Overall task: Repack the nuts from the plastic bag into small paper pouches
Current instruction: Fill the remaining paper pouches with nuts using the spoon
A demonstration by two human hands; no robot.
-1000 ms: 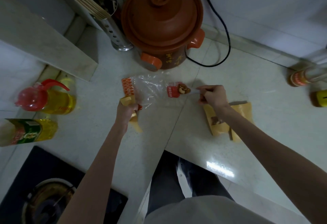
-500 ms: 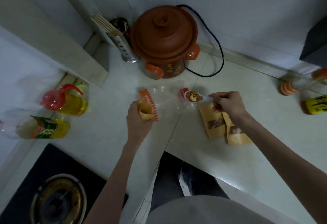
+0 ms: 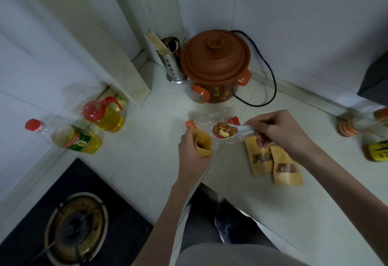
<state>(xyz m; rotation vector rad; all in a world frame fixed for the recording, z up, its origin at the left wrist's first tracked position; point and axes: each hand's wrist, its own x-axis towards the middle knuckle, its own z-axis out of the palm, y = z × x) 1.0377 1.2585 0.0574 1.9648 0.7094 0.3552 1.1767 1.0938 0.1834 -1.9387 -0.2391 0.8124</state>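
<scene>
Three paper pouches (image 3: 203,143) (image 3: 260,157) (image 3: 287,169); one spoon (image 3: 225,131); one plastic bag (image 3: 212,118).

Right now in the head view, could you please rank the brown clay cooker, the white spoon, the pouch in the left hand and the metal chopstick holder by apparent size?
1. brown clay cooker
2. metal chopstick holder
3. Unsure: white spoon and pouch look alike; the left hand hides part of the pouch.

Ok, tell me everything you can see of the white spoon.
The white spoon looks like glazed ceramic, a short soup-spoon shape with a deep bowl and stubby handle. Its bowl is heaped with mixed nuts, almonds and a pale cashew among them. The right hand pinches the handle, holding it roughly level above the clear plastic bag. The bowl end sits right beside the open mouth of the paper pouch in the left hand.
</scene>
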